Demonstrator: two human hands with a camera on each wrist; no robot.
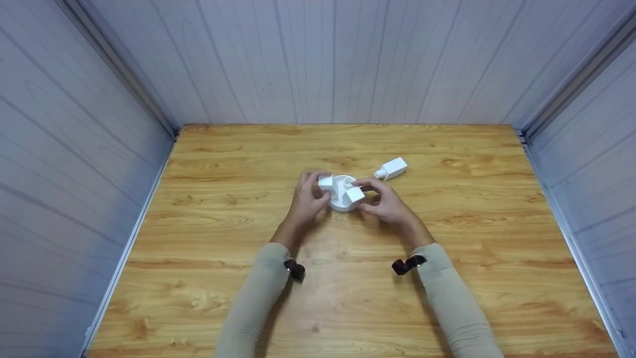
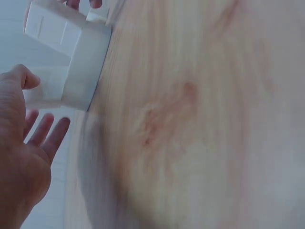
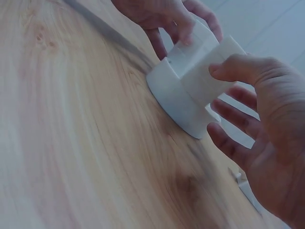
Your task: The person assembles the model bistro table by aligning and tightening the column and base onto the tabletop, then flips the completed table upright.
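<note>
Two hands meet at the middle of a wooden table (image 1: 348,298) in the head view — the left hand (image 1: 309,199) and the right hand (image 1: 385,203) flank a white round base (image 1: 342,201) that stands on the boards with white blocks set in it. Each hand has fingers on one block. A separate white block piece (image 1: 392,169) lies just beyond, near the right hand but apart from it. Pale panelled walls (image 1: 318,59) close in the table on three sides, with metal strips in the corners.

From the left wrist, the left hand (image 2: 21,162) is spread, fingers straight and relaxed, thumb against the white round base (image 2: 86,62); blurred wood grain fills the rest.

From the right wrist, the right hand (image 3: 267,138) lies loosely parted, thumb pressing a white block (image 3: 209,76) seated in the white round base (image 3: 176,102) — the left hand (image 3: 167,19) touches it from the far side
</note>
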